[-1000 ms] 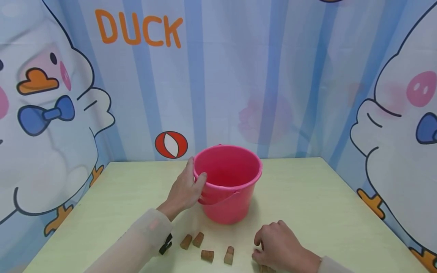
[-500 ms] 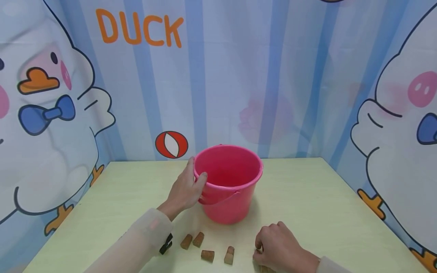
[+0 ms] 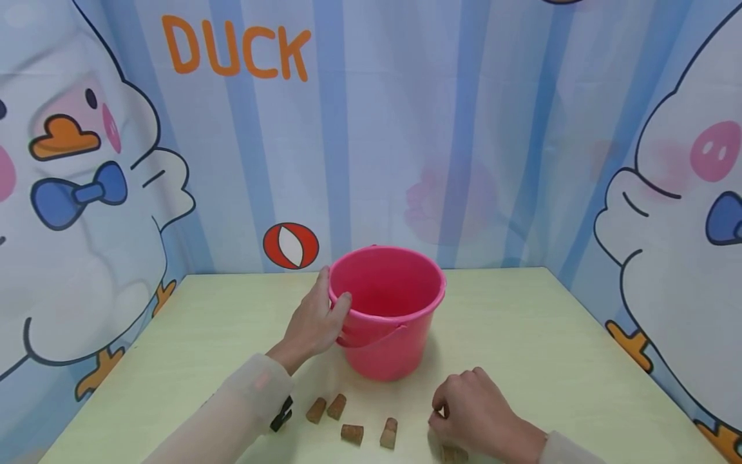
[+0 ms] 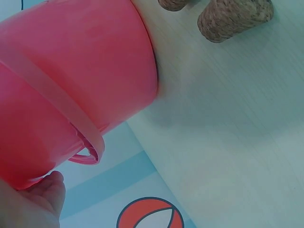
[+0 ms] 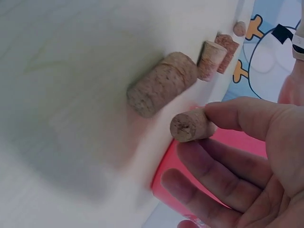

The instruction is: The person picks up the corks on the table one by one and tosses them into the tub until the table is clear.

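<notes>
A pink bucket [image 3: 400,348] stands upright on the table. My left hand [image 3: 313,319] grips its rim at the left, thumb over the edge; in the left wrist view only part of that hand [image 4: 40,202] shows beside the bucket [image 4: 90,66]. At the front right, my right hand [image 3: 475,412] is just above the table. The right wrist view shows a small tapered cork [image 5: 189,126] pinched between thumb and fingers, a little off the tabletop. Another cork [image 3: 453,454] lies under this hand, partly hidden by it.
Several corks lie in front of the bucket, among them one cork [image 3: 352,434] and one two-toned cork [image 3: 389,434]. The pale table [image 3: 510,335] ends at a striped curtain [image 3: 394,129] with printed ducks. The bucket's handle [image 3: 373,338] hangs down its front.
My right hand has risen slightly from the table with the pinched cork, and more of the cork beneath it shows. The left hand and bucket have stayed still.
</notes>
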Tool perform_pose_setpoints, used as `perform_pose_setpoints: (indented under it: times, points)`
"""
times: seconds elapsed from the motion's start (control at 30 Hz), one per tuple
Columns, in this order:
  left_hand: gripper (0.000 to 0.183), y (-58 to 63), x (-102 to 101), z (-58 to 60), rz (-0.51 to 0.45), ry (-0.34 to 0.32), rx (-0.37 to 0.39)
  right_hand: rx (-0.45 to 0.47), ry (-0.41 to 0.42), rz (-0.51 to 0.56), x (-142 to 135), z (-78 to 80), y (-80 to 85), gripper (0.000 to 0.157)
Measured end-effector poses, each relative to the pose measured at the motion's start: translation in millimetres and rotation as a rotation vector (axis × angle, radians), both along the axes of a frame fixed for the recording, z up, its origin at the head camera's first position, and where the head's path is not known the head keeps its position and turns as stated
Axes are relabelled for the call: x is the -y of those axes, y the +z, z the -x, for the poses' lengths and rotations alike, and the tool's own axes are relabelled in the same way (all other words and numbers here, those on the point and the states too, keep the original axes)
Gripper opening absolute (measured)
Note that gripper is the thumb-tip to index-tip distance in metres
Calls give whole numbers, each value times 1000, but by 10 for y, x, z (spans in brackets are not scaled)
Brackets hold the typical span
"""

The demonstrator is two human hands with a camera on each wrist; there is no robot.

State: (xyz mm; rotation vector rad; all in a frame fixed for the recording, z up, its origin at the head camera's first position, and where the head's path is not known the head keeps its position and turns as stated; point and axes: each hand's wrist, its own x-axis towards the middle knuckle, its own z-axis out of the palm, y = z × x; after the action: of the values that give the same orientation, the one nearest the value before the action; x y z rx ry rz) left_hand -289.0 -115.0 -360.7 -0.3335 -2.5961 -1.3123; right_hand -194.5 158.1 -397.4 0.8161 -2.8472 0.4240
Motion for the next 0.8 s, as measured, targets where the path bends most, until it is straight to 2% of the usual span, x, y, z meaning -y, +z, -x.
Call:
perform_pose_setpoints:
  times: [0.27,0.5,0.8]
  points:
    - [87,-2,3,6,-4,-2,-10,-8,-83,79,11,21,118,7]
    - [89,-6,8,4,-3,-3,-1,-86,-115,151,25,11,191,8]
    - [86,-4,-1,7,-2,0,-12,-112,-165,239,36,12,292,7]
